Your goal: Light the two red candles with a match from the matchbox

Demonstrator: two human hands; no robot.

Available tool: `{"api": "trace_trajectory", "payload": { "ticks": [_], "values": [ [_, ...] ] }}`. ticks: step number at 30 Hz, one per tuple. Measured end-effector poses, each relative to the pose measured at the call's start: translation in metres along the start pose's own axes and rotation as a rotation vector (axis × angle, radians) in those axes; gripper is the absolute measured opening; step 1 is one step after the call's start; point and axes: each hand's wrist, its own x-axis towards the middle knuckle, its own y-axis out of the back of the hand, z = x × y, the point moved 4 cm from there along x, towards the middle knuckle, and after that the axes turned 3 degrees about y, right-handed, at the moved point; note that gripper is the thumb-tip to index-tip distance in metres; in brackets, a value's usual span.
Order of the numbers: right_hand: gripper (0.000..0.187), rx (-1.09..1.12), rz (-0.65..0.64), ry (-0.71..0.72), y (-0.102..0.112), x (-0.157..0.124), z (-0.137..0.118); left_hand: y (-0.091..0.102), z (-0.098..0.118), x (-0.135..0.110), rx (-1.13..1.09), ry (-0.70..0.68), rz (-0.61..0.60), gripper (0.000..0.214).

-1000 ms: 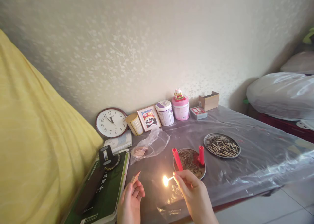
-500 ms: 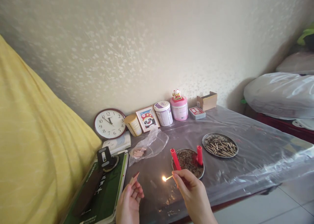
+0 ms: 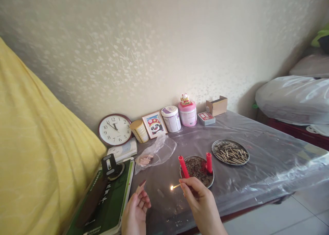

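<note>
My right hand (image 3: 199,202) pinches a lit match (image 3: 175,186) with a small flame at its left tip, held just below and left of a leaning red candle (image 3: 184,166). A second red candle (image 3: 209,162) stands upright on the same round metal plate (image 3: 208,181). My left hand (image 3: 135,212) is closed on a small matchbox (image 3: 141,186) near the table's front edge, beside a green book (image 3: 108,200).
A second plate of used matches (image 3: 230,152) lies to the right. A clear plastic bag (image 3: 156,152), a wall clock (image 3: 114,129), tins, a panda picture (image 3: 154,124) and small boxes line the wall. Yellow cloth (image 3: 33,152) fills the left. Plastic sheet covers the table (image 3: 269,166).
The match flame has shrunk from a large bright flare to a small point. My right hand has drawn slightly left and up, nearer the leaning candle. The left hand barely moved.
</note>
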Motion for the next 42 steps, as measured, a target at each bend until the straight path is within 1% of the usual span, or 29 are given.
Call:
{"api": "trace_trajectory", "payload": {
  "ticks": [10,17,23,29,35,42],
  "values": [
    [0.022,0.0,-0.02,0.037,0.0,0.0,-0.002,0.001,-0.002,0.002,0.002,-0.014,-0.004,0.051],
    [0.02,0.015,-0.019,0.073,0.0,0.001,-0.008,-0.001,-0.001,0.001,0.006,-0.01,-0.008,0.054],
    [0.019,-0.021,-0.021,0.087,0.003,0.006,-0.008,-0.001,-0.001,0.0,0.003,0.006,0.019,0.053],
    [0.018,-0.066,-0.009,0.146,0.005,0.011,-0.013,-0.002,-0.002,0.002,0.0,0.013,0.026,0.054],
    [0.019,-0.084,-0.004,0.168,0.006,0.012,-0.018,-0.002,-0.001,0.0,0.017,0.002,0.026,0.053],
    [0.022,-0.106,0.014,0.155,0.009,0.016,-0.019,0.0,-0.003,0.0,0.008,0.006,0.024,0.052]
  ]
}}
